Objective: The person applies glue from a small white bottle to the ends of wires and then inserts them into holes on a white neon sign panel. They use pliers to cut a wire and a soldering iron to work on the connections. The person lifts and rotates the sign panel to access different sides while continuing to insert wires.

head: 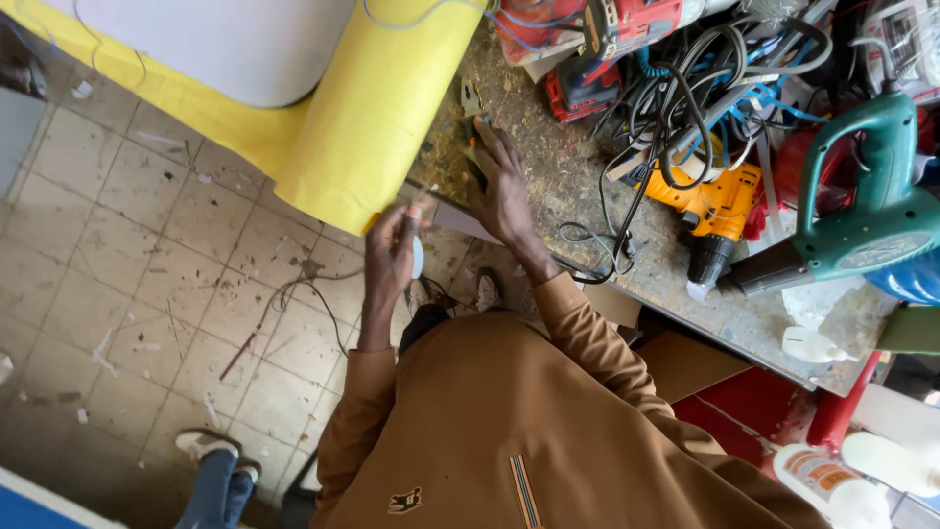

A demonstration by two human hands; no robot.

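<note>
My right hand (499, 181) lies on the dusty workbench (578, 167), its fingers pressing on a small dark and orange object (472, 132) beside a grey metal bracket (470, 98). My left hand (390, 253) is raised just off the bench's edge, next to the end of a big yellow roll (377, 108). It is blurred and closed around a small pale thing (417, 257) that I cannot make out. A flat grey piece (460, 220) sticks out from the bench edge between the two hands.
An orange drill (710, 211), a green blower (871, 211), red power tools (607, 39) and tangled cables (695, 88) crowd the bench. White bottles (832, 480) stand lower right. Below is littered tile floor (147, 274), where another person's jeans and white shoes (211, 465) show.
</note>
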